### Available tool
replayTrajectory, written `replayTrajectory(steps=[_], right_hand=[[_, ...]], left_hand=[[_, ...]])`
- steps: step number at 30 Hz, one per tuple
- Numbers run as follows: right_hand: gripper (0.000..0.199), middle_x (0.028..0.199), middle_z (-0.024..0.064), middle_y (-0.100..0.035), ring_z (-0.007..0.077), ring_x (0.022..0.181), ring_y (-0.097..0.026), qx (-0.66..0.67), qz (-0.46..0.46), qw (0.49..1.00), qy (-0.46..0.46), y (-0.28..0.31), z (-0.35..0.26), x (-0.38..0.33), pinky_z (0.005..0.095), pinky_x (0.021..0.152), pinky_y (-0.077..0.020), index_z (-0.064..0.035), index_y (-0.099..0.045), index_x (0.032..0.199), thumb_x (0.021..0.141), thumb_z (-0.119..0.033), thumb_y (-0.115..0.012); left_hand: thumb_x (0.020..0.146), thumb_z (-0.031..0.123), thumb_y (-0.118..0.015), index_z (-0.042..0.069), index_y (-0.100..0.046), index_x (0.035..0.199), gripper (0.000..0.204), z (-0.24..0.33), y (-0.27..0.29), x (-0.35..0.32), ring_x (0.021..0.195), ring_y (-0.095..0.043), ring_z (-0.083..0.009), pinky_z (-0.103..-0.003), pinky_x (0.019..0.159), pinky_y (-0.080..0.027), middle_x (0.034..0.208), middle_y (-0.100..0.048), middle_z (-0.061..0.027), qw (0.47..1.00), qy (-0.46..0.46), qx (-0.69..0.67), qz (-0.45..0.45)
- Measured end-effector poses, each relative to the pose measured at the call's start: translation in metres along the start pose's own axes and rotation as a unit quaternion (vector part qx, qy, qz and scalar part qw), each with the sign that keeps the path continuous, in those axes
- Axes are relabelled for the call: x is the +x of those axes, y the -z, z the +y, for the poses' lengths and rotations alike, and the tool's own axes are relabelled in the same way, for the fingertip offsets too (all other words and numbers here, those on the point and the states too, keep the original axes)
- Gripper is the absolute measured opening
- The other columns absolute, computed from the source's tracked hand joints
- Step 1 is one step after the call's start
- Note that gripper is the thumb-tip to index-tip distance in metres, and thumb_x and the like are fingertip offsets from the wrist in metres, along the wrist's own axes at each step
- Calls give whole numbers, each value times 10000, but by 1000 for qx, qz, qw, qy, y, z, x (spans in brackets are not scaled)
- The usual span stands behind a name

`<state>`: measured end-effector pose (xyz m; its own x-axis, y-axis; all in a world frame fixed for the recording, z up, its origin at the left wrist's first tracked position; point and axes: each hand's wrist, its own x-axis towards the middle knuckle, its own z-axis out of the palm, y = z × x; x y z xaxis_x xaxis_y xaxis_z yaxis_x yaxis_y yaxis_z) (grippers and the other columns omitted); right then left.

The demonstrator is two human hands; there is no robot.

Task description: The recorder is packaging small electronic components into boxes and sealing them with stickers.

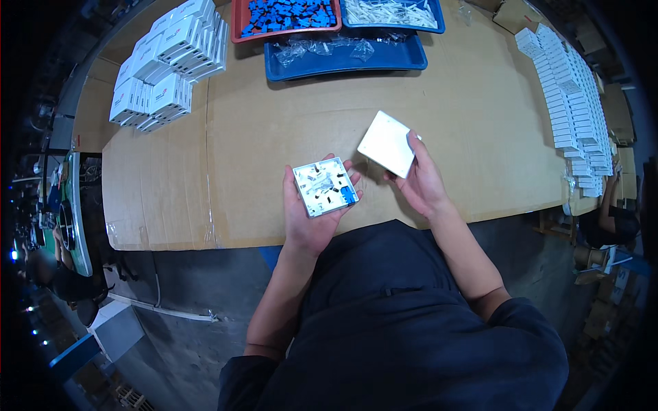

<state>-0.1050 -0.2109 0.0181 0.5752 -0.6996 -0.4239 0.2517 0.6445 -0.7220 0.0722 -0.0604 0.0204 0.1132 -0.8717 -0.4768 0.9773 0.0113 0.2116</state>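
My left hand (305, 229) holds a shallow square white plastic housing (319, 193), its inner side facing up. Small dark and clear fittings show inside, with a blue connector (349, 196) at its near right corner. To the right and slightly higher, my right hand (425, 183) grips a plain white square cover (387, 144) by its right edge, thumb on top. The cover is tilted, its smooth face up. A small gap separates the two pieces, and both are held above the cardboard-covered table (260, 130).
At the far side stand a red tray (237, 29) of blue parts, a blue tray (441, 25) of white pieces, and a nearer blue tray (346, 68) with clear plastic bags. White boxes (151, 68) are stacked at left, more boxes (565, 96) at right. People work at both sides.
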Motion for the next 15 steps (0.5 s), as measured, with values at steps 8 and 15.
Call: replayTrajectory(steps=[8, 15], right_hand=[[392, 1215, 134, -688, 194, 1101, -712, -123, -28, 991, 39, 12, -12, 5, 374, 964, -611, 40, -520, 1378, 1053, -157, -616], [491, 1295, 156, -650, 235, 1220, -659, -5, -70, 997, -35, 6, -23, 5, 402, 1064, -559, 41, -502, 1416, 959, -78, -639]], left_hand=[[1090, 632, -253, 30, -439, 1519, 762, 0, -6, -3, 1350, -532, -385, -557, 1157, -400, 1475, -540, -234, 1000, 0, -13, 4], [1085, 656, -226, 7, -457, 1453, 781, -2, 3, -1, 1258, -589, -376, -547, 1110, -451, 1402, -564, -230, 999, 25, -22, -9]])
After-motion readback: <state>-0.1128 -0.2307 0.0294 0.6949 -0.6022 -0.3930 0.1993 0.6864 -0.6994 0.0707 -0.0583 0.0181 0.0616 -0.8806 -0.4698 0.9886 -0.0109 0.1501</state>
